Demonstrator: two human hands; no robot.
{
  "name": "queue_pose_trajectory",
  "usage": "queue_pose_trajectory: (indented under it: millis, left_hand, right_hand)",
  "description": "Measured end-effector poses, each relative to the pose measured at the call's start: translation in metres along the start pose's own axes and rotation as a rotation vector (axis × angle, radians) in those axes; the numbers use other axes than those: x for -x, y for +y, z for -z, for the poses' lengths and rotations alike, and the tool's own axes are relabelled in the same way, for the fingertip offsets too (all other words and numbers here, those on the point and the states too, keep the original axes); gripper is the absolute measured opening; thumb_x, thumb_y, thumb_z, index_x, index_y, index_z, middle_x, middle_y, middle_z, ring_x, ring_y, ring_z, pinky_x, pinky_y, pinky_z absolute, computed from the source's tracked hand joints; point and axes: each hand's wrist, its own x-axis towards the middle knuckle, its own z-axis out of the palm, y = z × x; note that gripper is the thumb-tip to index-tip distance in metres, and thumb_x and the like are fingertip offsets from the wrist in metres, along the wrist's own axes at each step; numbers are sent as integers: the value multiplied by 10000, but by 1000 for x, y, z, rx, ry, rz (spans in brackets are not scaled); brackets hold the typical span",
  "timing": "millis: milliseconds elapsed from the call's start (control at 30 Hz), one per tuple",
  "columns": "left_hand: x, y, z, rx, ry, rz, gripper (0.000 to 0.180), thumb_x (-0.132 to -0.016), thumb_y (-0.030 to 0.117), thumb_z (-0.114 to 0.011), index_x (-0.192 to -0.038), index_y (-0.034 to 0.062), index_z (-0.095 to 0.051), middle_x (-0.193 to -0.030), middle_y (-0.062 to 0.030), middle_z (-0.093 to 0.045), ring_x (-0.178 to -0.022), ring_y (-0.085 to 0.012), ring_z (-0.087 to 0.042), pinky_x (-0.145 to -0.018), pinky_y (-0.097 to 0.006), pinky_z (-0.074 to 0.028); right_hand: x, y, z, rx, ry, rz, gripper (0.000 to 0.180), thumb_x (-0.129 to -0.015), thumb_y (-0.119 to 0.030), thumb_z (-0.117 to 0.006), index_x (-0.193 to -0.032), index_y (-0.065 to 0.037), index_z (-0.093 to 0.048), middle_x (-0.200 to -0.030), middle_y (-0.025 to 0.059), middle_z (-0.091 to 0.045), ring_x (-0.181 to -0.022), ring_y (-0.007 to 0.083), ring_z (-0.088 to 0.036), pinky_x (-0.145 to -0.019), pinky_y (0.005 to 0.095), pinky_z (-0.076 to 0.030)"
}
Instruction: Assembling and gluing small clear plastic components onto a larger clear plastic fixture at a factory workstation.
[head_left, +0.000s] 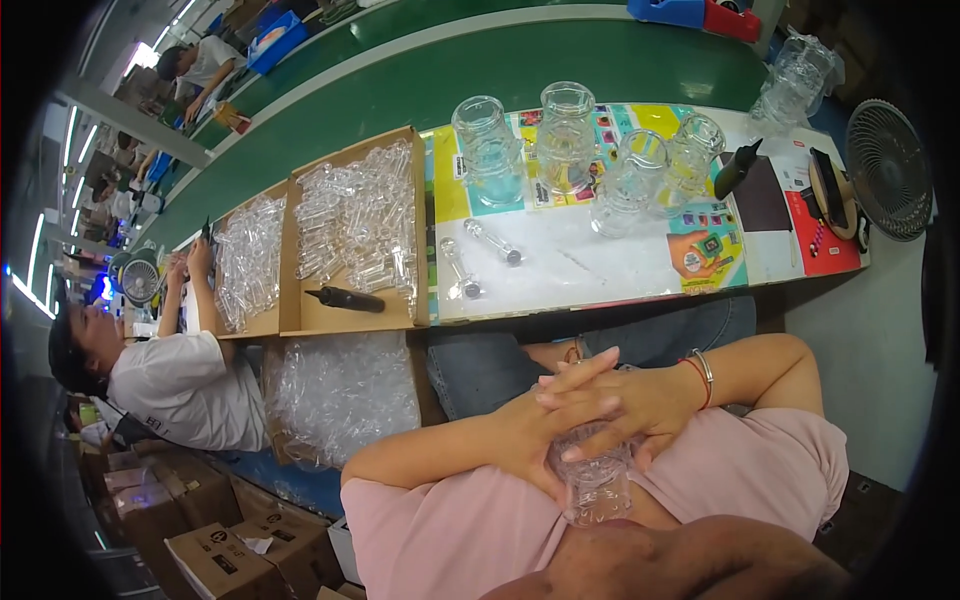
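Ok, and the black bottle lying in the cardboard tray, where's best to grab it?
Probably by the thick body of the black bottle, fingers across it from above. It lies on its side, its narrow nozzle pointing left and too slim for a firm hold. Clear glass pieces crowd the tray behind it, so above looks freest.

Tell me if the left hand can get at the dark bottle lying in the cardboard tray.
Probably not without letting go: the left hand is clasped with the right hand around a clear vessel. Otherwise the way looks free: the dark bottle lies by the near edge of the cardboard tray, uncovered.
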Motion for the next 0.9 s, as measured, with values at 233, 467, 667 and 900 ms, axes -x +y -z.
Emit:
queue_pose_trajectory:
  millis: [233,467,667,900]
  left_hand:
    - [-8,15,-12,-136,36,-62,1110,-494,640,-752,-1309,-20,-387,-1332,-303,-344,-1254,-483,-320,-988,-581,-294]
    - [-1,27,-20,-96,74,54,1028,-538,582,-776,-1290,-21,-419,-1335,-272,-360,-1251,-437,-361,-1008,-522,-311]
    - [-11,25,-1,-347,313,231,1036,-600,354,-825,-1401,55,-242,-1359,-224,-346,-1194,-327,-431,-978,-395,-368]
    - [8,-2,-13,861,844,585,943,-790,289,-694,-1438,63,-48,-1450,-162,-162,-1320,-266,-264,-988,-382,-355]
  right_hand:
    - [-2,-18,-1,23,96,-73,505,-961,-411,-310,-1180,-44,-578,-1282,196,-486,-1264,404,-361,-1022,532,-294]
    - [-2,-27,-12,19,186,-97,444,-968,-299,-300,-1121,-21,-609,-1209,204,-540,-1211,391,-433,-996,508,-348]
    - [-1,-21,6,-378,452,-445,489,-958,-396,-368,-1137,4,-584,-1305,176,-468,-1230,284,-424,-1029,383,-309]
    - [9,-11,-3,-878,748,-671,564,-958,-412,-359,-1293,40,-391,-1270,178,-488,-1160,249,-490,-995,398,-371]
